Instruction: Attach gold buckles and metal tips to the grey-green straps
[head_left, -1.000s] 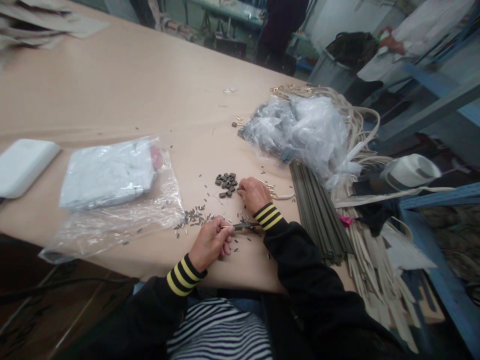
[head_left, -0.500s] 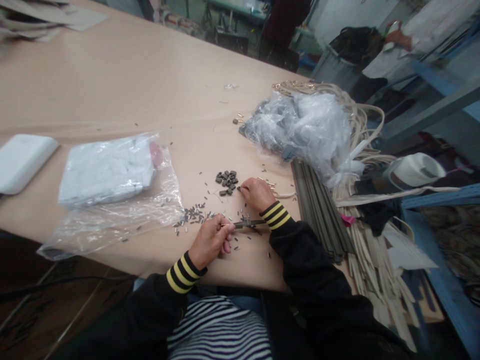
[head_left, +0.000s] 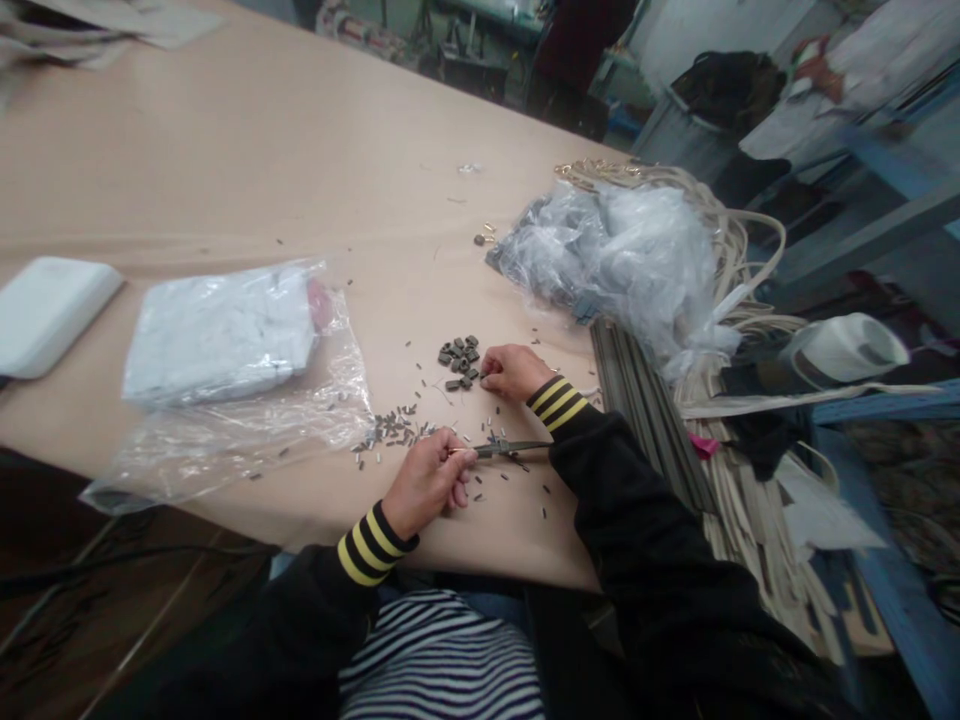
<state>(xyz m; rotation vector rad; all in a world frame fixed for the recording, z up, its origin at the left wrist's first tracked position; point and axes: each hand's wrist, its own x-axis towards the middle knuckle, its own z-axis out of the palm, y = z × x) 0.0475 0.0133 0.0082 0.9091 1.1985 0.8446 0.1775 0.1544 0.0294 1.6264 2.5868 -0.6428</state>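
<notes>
My left hand (head_left: pixel 433 472) is closed in a pinch on the end of a dark olive strap (head_left: pixel 531 446), which runs right toward my other sleeve. Beyond it, my right hand (head_left: pixel 517 372) reaches to the right edge of a small pile of dark strap loops (head_left: pixel 454 352). Its fingertips are pressed together, with a dark bit at their tips too small to make out. Small metal clips (head_left: pixel 391 428) lie scattered left of the strap, just past my left hand, and several more are strewn around the strap.
On the left are a clear plastic bag with white contents (head_left: pixel 221 330) and a white box (head_left: pixel 52 315). To the right lie long dark strips (head_left: pixel 645 410), a crumpled plastic bag (head_left: pixel 615 240), pale straps (head_left: pixel 757 540) and a white roll (head_left: pixel 851 350). Another person's hand (head_left: pixel 819 72) shows at upper right.
My right hand has shifted slightly, its fingers curling closer at the pile's edge. The left hand keeps its hold on the strap. The whole view has moved a little.
</notes>
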